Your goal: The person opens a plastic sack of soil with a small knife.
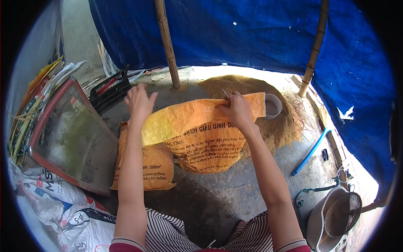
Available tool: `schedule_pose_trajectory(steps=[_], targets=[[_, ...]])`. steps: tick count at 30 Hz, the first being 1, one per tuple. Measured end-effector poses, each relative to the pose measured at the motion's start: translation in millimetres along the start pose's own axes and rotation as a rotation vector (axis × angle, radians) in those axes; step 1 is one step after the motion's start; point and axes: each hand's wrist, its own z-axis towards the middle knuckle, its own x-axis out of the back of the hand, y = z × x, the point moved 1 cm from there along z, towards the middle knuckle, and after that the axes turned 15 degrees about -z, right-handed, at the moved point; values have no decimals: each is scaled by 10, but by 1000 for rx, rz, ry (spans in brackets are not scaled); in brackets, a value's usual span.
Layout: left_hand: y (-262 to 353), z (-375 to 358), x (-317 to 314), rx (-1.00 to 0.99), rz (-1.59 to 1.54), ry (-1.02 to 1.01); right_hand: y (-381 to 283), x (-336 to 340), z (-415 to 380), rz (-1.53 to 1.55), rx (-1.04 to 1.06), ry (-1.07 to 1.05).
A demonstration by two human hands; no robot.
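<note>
Orange printed sack [210,149], resting on the floor [256,185]: body bulging, presumably heavy; folded upper band pliable, creased, likely the best hold. Right grip [236,110] is closed on that band; left grip [140,103], fingers spread, appears empty.

Grey concrete flr [252,189], dark patch nr ctr. On it: 1 brown grainy pile [277,132], 2 orange bags [205,151] mid, white sacks [46,191] on L, 1 blue tube [311,152] & 1 pale tub [315,216] on R.
</note>
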Motion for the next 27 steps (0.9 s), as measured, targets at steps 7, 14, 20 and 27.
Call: schedule_pose_trajectory(steps=[7, 14, 20, 27], targets=[[809, -194, 169, -238, -301, -636, -26, 85, -11, 40, -27, -28], [395, -81, 172, -52, -412, -666, 39, 70, 23, 57, -29, -53], [-167, -62, 389, 16, -529, -779, 6, 129, 6, 2, -65, -11], [-197, -123, 443, -46, -629, -749, -503, -76, 21, 206, 143, -30]])
